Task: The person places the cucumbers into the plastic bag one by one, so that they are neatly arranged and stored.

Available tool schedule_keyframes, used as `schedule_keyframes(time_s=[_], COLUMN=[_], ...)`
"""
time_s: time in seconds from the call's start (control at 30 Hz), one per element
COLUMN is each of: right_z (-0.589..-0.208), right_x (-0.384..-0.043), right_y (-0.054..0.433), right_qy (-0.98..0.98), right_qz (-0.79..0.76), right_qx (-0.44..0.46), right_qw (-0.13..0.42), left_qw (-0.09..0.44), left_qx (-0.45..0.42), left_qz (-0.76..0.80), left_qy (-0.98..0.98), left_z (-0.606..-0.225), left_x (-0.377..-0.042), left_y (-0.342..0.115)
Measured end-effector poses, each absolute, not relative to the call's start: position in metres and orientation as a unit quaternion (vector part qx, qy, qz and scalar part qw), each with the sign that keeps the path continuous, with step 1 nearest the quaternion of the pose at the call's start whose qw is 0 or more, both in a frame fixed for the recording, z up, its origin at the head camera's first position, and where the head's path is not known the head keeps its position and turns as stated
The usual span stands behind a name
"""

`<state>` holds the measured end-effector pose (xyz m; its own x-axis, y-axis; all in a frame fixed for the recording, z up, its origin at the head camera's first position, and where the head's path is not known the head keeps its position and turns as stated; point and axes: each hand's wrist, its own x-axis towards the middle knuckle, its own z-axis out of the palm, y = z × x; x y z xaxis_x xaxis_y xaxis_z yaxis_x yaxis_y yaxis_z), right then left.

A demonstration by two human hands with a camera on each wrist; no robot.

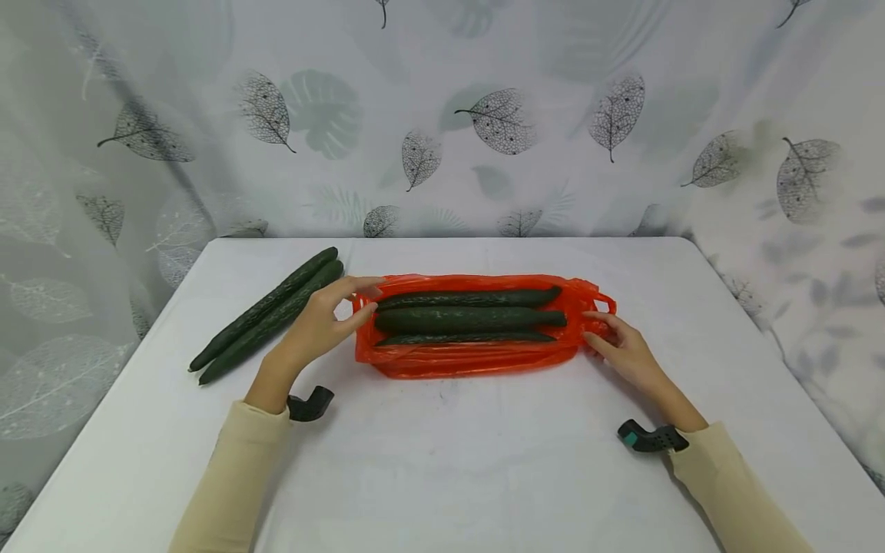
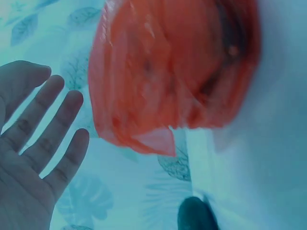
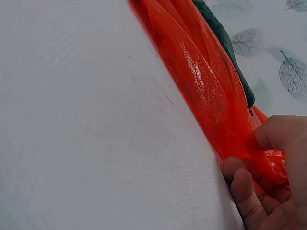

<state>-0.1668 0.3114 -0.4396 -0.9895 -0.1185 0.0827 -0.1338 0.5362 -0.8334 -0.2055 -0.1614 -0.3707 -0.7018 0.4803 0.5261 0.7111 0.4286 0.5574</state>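
Observation:
A red plastic bag (image 1: 456, 361) lies lengthwise on the table with its upper side open. Three dark green cucumbers (image 1: 470, 318) lie side by side in it. My left hand (image 1: 321, 322) is at the bag's left end. In the left wrist view its fingers (image 2: 67, 163) are spread and loosely bent, holding nothing. At the other end, beside a handle loop, my right hand (image 1: 625, 353) pinches the bag's edge. The right wrist view shows the thumb (image 3: 278, 134) on the red plastic and fingers curled against it from below; a cucumber (image 3: 235, 67) pokes above the bag's rim.
Two more cucumbers (image 1: 273, 315) lie slanted together on the white table (image 1: 442, 453), left of the bag and beyond my left hand. A leaf-patterned curtain (image 1: 442, 115) hangs behind the table's back edge and along both sides.

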Motion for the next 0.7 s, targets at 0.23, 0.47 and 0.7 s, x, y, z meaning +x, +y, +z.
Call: schedule_keyframes(time_s=[0.23, 0.47, 0.7], right_z=[-0.44, -0.44, -0.438], right_x=[-0.167, -0.167, -0.166], right_y=[0.311, 0.31, 0.31], right_qy=[-0.875, -0.867, -0.866], right_qz=[0.48, 0.493, 0.493], right_qx=[0.068, 0.075, 0.081], right_qw=[0.007, 0.006, 0.012], left_qw=[0.119, 0.127, 0.137], left_qx=[-0.319, -0.277, -0.24], left_qz=[-0.408, -0.406, -0.417], left_qy=[-0.847, -0.862, -0.866], left_z=[-0.377, -0.386, -0.398], left_x=[-0.206, -0.214, -0.221], left_y=[-0.178, -0.199, -0.218])
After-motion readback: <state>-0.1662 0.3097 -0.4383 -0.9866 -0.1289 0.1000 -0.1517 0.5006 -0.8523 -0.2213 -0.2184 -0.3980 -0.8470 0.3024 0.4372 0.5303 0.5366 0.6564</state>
